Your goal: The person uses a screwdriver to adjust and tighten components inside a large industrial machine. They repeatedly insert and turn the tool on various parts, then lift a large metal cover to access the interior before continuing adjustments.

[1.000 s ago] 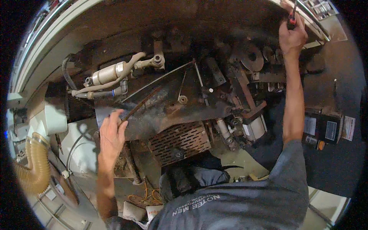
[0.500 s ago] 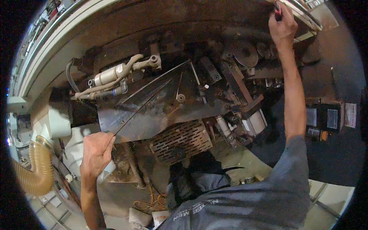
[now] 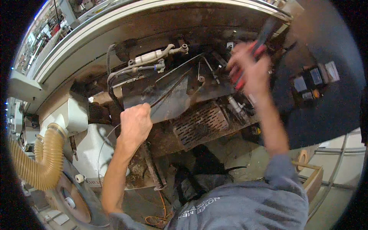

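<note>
My left hand (image 3: 135, 123) is closed around a thin dark cable (image 3: 165, 96) above the front of a dark metal plate (image 3: 174, 108). One length runs up and to the right across the plate. A thin grey line curves down behind the hand, beside a white housing. At the right, my right hand (image 3: 256, 74) is raised over the machine, smeared by motion. It grips a red-handled tool (image 3: 259, 50) that looks like pliers, its dark end pointing up and to the right. The tool's exact jaw shape is blurred.
A pneumatic cylinder (image 3: 149, 57) with hoses lies behind the plate. A slotted metal grate (image 3: 201, 126) sits in front. Ribbed tan hoses (image 3: 50, 161) and a white housing (image 3: 94, 147) stand left. Small boxes (image 3: 310, 82) rest on a dark surface at right.
My right hand has come down and left from the far upper right edge with the red-handled tool. My left hand has shifted up and right, still on the cable. The view has moved too.
</note>
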Demonstrator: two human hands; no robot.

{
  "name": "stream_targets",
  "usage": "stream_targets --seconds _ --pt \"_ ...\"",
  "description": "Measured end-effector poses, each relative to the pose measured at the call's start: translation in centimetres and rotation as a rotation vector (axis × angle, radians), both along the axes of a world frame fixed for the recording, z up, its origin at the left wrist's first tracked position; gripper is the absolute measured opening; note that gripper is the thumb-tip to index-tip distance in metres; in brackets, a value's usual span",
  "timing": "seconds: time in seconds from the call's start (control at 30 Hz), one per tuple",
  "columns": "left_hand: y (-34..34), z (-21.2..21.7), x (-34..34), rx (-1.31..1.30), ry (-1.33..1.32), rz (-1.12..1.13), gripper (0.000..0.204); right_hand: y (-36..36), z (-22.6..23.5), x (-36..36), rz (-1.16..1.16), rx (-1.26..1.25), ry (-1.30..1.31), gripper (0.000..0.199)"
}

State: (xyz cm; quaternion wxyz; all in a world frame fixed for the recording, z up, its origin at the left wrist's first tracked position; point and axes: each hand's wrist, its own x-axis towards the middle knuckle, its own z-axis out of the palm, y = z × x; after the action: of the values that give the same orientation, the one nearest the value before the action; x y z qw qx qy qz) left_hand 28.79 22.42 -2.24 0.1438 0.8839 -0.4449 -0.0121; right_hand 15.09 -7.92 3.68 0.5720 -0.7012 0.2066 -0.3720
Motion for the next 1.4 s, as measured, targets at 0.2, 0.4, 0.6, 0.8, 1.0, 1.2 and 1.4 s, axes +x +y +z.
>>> stream_targets --seconds 0.2,0.4,0.6,0.8,1.0,1.2,1.4 --pt "-2.0 -1.6 -4.3 -0.243 0.133 -0.039 0.028 14.9 -14.2 1.7 0.049 0.895 -0.033 0.024" --pt "0.2 -4.1 -5.0 -0.442 0.347 -0.014 0.024 18.9 -17.4 4.5 0.025 1.112 -0.316 0.021" --pt "0.1 -5.0 -4.7 -0.474 0.267 -0.138 0.024 20.1 -17.3 4.7 -0.071 1.115 -0.477 0.015" --pt "16.9 -1.3 -8.5 -0.293 0.271 0.068 0.020 36.0 -12.6 2.4 0.150 1.005 -0.151 0.014" --pt "35.6 3.0 -15.0 -0.146 0.271 0.350 0.015 53.1 -12.5 -1.9 0.483 1.257 0.069 0.021" --pt "40.3 0.2 -17.4 -0.323 0.051 0.300 0.013 54.6 -12.3 -5.8 0.552 0.757 0.215 0.021" --pt "33.5 1.1 -20.5 -0.558 -0.003 0.305 0.026 51.8 -11.0 -9.5 0.455 0.356 0.160 0.020"
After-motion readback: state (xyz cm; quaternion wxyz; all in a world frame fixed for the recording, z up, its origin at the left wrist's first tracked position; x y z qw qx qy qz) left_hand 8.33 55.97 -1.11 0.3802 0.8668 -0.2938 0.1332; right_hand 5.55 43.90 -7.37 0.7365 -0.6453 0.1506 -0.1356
